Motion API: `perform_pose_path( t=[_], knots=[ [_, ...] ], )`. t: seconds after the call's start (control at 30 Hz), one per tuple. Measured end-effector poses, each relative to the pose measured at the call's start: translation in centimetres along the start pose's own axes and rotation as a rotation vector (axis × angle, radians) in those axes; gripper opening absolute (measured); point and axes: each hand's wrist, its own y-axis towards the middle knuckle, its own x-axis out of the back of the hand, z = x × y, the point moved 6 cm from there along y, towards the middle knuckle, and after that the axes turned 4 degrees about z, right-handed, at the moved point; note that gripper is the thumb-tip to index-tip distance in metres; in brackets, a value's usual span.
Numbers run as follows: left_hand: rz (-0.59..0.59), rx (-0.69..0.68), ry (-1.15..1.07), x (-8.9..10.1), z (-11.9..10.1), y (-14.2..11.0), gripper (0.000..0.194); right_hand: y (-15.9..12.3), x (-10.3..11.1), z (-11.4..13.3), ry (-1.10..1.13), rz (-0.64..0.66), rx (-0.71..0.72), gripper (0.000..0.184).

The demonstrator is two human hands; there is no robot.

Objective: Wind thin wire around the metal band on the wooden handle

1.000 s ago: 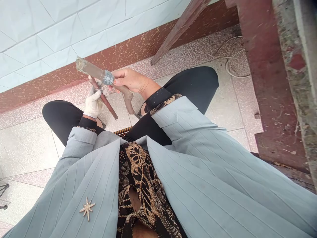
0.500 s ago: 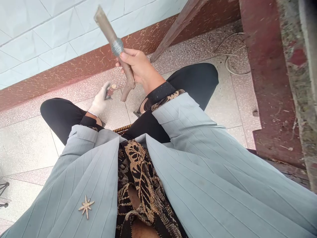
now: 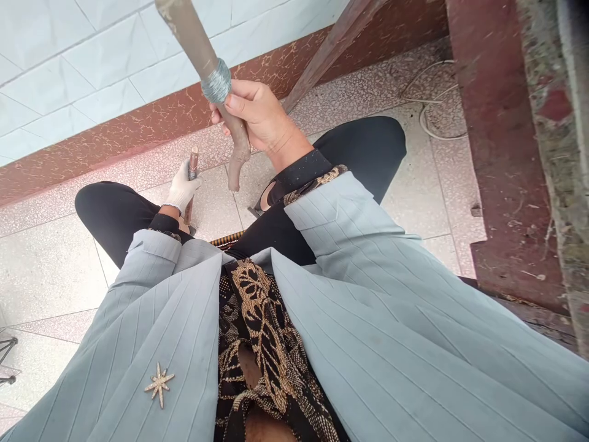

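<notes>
My right hand (image 3: 260, 116), bare, is closed around a grey-brown branch (image 3: 189, 37) just below a band of grey wire (image 3: 216, 81) wound around it. The branch slants up to the left, and its top end leaves the frame. Its thinner, crooked lower end (image 3: 237, 166) sticks out beneath my fingers. Lower on the left, my left hand (image 3: 181, 187) wears a white glove and grips a short, thin brown stick (image 3: 194, 161). This stick stands nearly upright, with a pale cut end at its top and something grey around its middle, partly hidden by the glove.
Ahead is a white tiled wall (image 3: 110, 55) with a red-brown marbled base strip (image 3: 115, 138). A wooden leg (image 3: 331, 49) leans at the back. To the right stand dark red boards (image 3: 501, 153), with a pale cable (image 3: 426, 126) on the tiled floor (image 3: 50, 264).
The branch in my right hand has come nearer and its upper end has gone out of frame. My left hand has turned and shifted slightly left, so its stick now shows upright.
</notes>
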Motion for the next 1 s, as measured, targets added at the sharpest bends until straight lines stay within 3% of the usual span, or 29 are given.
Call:
perform_pose_path(
  t=[0.1, 0.23, 0.3, 0.4, 0.53, 0.6, 0.67, 0.83, 0.9, 1.0],
  knots=[
    [-0.066, 0.051, 0.204, -0.2, 0.9, 0.2, 0.065, -0.3, -1.0, -1.0, -0.148, 0.159, -0.041, 0.053],
    [0.112, 0.208, 0.749, -1.5, 0.8, -0.4, 0.088, -1.3, -2.5, -2.1, -0.268, 0.302, -0.241, 0.047],
    [0.250, 0.193, 0.943, -2.2, 0.4, -0.9, 0.082, -1.7, -2.8, -2.0, -0.301, 0.283, -0.314, 0.041],
    [0.363, 0.117, 1.013, -2.8, 0.4, -1.2, 0.068, -1.2, -2.0, -0.9, -0.280, 0.074, -0.230, 0.031],
    [0.284, -0.013, 0.903, -2.0, 0.6, -0.5, 0.065, -0.5, 0.9, -0.4, -0.108, -0.320, -0.116, 0.014],
    [0.266, -0.055, 0.849, -1.6, 0.8, -0.2, 0.051, -0.6, 2.6, -0.5, -0.056, -0.508, -0.111, 0.010],
    [0.270, -0.083, 0.745, -1.4, 0.8, -0.2, 0.039, -0.7, 3.7, -0.6, -0.066, -0.603, -0.141, 0.009],
    [0.270, -0.106, 0.092, -1.3, 0.3, -0.6, 0.014, -0.8, 3.9, -0.3, 0.028, -0.644, -0.151, 0.016],
    [0.225, -0.117, -0.112, -1.0, 0.1, -0.5, 0.017, -0.7, 3.1, -0.1, 0.099, -0.594, -0.145, 0.020],
    [0.127, -0.141, -0.215, -0.3, -0.1, -0.4, 0.031, -0.6, 1.2, 0.3, 0.096, -0.425, -0.197, 0.023]
  ],
)
